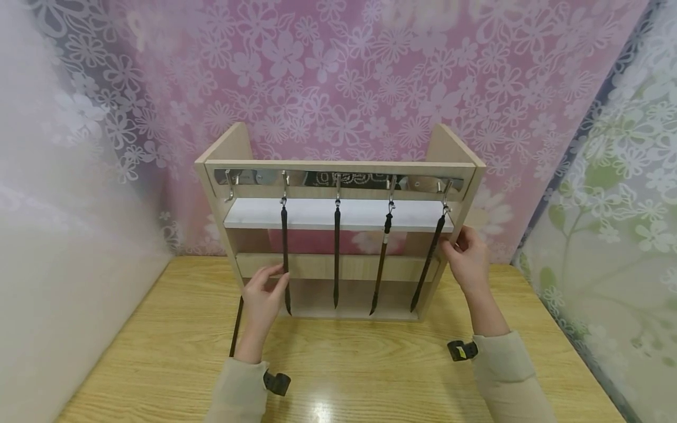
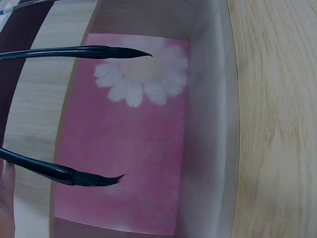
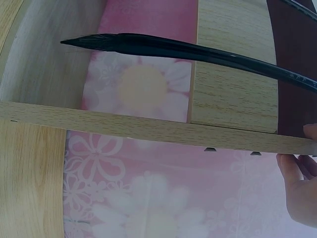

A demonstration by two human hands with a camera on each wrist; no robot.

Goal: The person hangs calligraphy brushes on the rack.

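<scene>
Four dark-handled calligraphy brushes hang tips down from hooks on a wooden rack (image 1: 338, 267). My left hand (image 1: 262, 298) has its thumb and forefinger at the lower handle of the leftmost hanging brush (image 1: 285, 235), pinching it. In the left wrist view, that brush's dark tip (image 2: 99, 179) bends slightly, and only a sliver of the hand (image 2: 6, 198) shows at the edge. My right hand (image 1: 469, 258) grips the rack's right side panel (image 3: 148, 128), thumb on one face and fingers on the other. Close to it hangs the rightmost brush (image 1: 429, 258), untouched.
A metal hook strip (image 1: 338, 178) runs along the rack's top, its leftmost hook (image 1: 230, 187) bare. Below it is a white shelf (image 1: 312, 214). A dark thin stick (image 1: 235, 332) lies on the wooden table (image 1: 359, 364) left of my left forearm. A flowered pink backdrop (image 1: 338, 76) stands behind.
</scene>
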